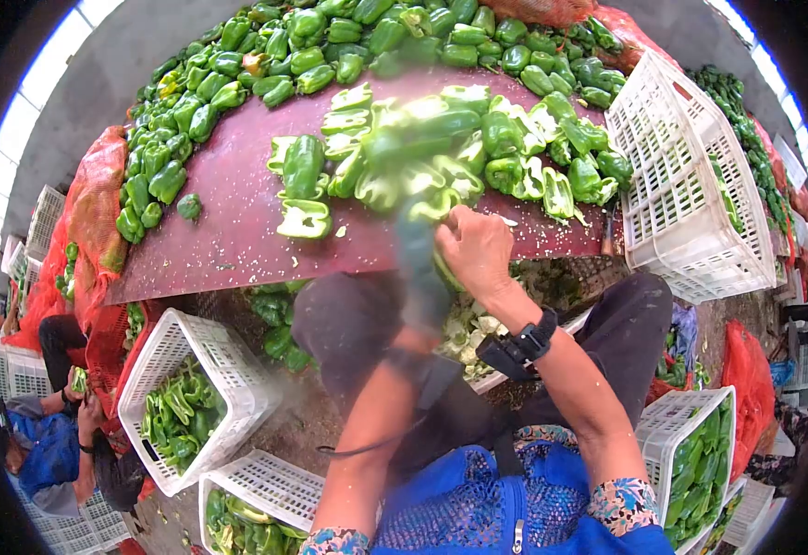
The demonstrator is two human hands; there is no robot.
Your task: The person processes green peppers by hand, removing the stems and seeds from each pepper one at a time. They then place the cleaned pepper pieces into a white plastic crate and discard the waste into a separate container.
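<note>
My right hand (478, 245) is closed at the table's near edge, its fingers curled beside a cut green bell pepper (436, 205). What it grips, if anything, is hidden. My left hand (422, 277) is just to its left, smeared by a blurry patch in the view, so its fingers cannot be made out. Beyond both hands, halved green bell peppers (381, 185) lie with pale insides showing on the red tabletop (228, 203). A whole-looking pepper (303, 166) rests at the left of these halves. More cut pieces (558, 194) lie to the right.
A large heap of whole peppers (307, 55) lines the far side. A tilted white crate (663, 185) leans at the table's right. Crates of peppers stand lower left (182, 407) and lower right (700, 444). Another person (48, 453) sits at far left, hands on a pepper.
</note>
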